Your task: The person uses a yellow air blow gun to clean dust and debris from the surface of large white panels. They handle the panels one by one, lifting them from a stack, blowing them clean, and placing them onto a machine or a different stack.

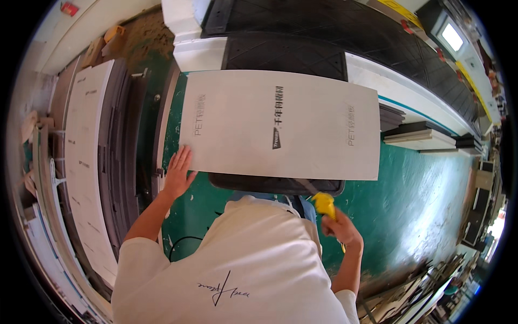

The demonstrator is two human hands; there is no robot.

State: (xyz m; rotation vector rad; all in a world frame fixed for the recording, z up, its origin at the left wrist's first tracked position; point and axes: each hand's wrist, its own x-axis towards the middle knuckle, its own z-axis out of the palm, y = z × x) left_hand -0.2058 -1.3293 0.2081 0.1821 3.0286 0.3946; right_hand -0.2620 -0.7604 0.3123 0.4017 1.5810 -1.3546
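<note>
A large pale rectangular panel with dark print lies before me, over a dark pad whose near side shows. At the panel's near left corner rests my left hand, fingers stretched out flat and holding nothing. My right hand is closed round a yellow hand tool, just off the panel's near edge towards the right. From the tool a thin, blurred strip or nozzle points towards the panel's edge. Its exact kind cannot be made out. A bit of yellow also shows below the fist.
On the left stands a long stack of white and grey boards. Beyond the panel runs a black-topped machine bed with white sides. More boards lie at the right on the green floor. Offcuts lean at lower right.
</note>
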